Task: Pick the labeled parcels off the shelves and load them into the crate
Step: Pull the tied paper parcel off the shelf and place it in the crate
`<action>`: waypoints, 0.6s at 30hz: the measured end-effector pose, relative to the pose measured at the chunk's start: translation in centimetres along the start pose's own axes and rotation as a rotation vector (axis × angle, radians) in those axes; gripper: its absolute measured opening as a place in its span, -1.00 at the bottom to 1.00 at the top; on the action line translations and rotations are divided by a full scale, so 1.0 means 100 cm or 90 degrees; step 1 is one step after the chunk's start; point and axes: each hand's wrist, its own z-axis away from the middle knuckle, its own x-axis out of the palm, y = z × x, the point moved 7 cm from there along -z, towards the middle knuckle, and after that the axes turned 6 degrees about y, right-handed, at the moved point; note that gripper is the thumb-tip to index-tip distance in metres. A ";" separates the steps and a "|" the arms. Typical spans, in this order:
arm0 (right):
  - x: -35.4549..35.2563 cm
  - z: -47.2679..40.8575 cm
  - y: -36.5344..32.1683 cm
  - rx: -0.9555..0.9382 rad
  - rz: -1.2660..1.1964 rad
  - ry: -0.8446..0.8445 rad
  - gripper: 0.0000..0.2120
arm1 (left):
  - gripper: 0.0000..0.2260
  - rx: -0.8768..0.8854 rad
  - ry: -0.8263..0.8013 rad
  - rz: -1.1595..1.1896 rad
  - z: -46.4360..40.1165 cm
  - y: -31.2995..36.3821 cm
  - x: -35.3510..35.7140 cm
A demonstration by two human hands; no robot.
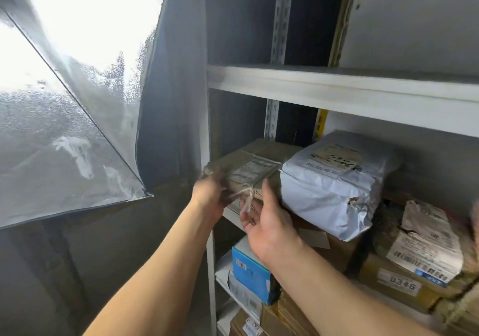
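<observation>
A flat brown paper parcel [255, 163] with a white label and a twine tie lies at the left end of the middle shelf. My left hand [211, 193] grips its near left corner; this hand is blurred. My right hand [269, 225] is under its front edge, thumb up against the right side. A grey-white plastic mailer [334, 187] with a handwritten label sits right beside the parcel. No crate is in view.
The white metal shelf rack [337, 89] has a bare upper shelf. Further right lie a labeled brown package [425, 245] and a carton marked B346 [399, 283]. Lower shelves hold a blue box [250, 271] and cartons. A translucent plastic sheet [77, 128] hangs left.
</observation>
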 end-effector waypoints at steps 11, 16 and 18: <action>-0.005 -0.011 0.005 0.051 -0.056 -0.064 -0.69 | -0.75 0.133 -0.114 0.118 0.021 0.017 -0.034; -0.005 -0.009 0.006 -0.027 -0.009 -0.101 -0.61 | -0.82 0.190 -0.124 0.073 0.028 0.030 -0.040; -0.002 -0.005 0.006 -0.076 0.029 -0.117 -0.64 | -0.83 0.188 -0.116 0.062 0.030 0.031 -0.045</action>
